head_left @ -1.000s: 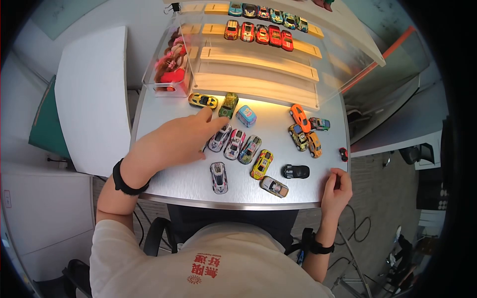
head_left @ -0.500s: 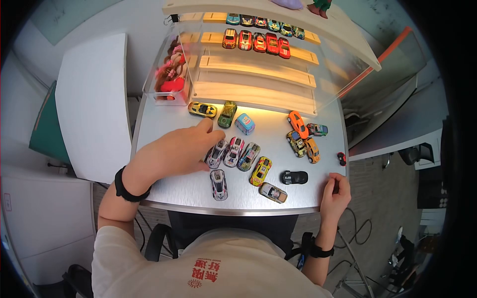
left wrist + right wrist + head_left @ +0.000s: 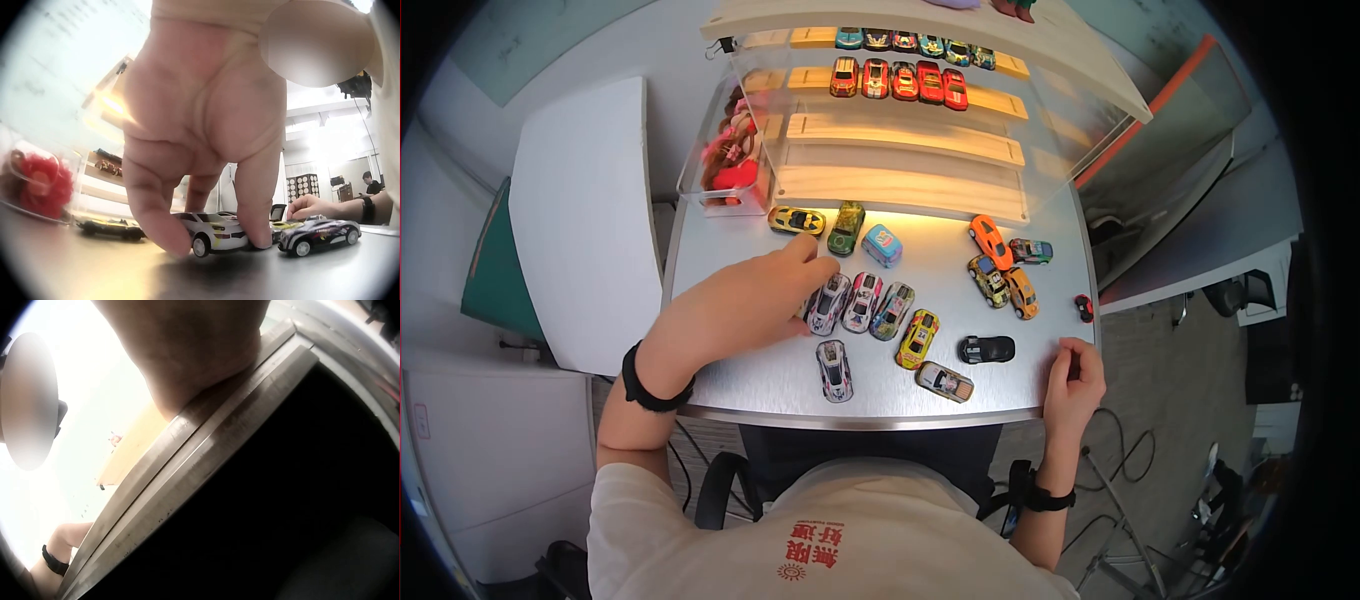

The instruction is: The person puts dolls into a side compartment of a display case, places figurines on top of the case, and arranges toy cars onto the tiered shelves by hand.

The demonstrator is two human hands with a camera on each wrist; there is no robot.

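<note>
At the left end of a slanted row of toy cars, my left hand (image 3: 745,305) pinches a white toy car (image 3: 828,304) between thumb and fingers. The left wrist view shows fingertips on both sides of this white car (image 3: 219,232), low over the table, with a purple-and-white car (image 3: 320,234) beside it. A pink-and-white car (image 3: 862,302) and a multicoloured car (image 3: 892,311) continue the row. Below it lies another white car (image 3: 835,371). My right hand (image 3: 1074,385) rests loosely curled at the table's right front edge, holding nothing.
Behind the cars stands a tiered wooden rack (image 3: 900,190) with cars on its upper tiers. A clear box (image 3: 735,200) of red items is at its left. An orange car (image 3: 990,242) is among several on the right; a black car (image 3: 987,348) lies nearer.
The head view has shifted a little. My left fingers stay at the white car, more of which shows beside them than a second ago. The right hand keeps its place.
</note>
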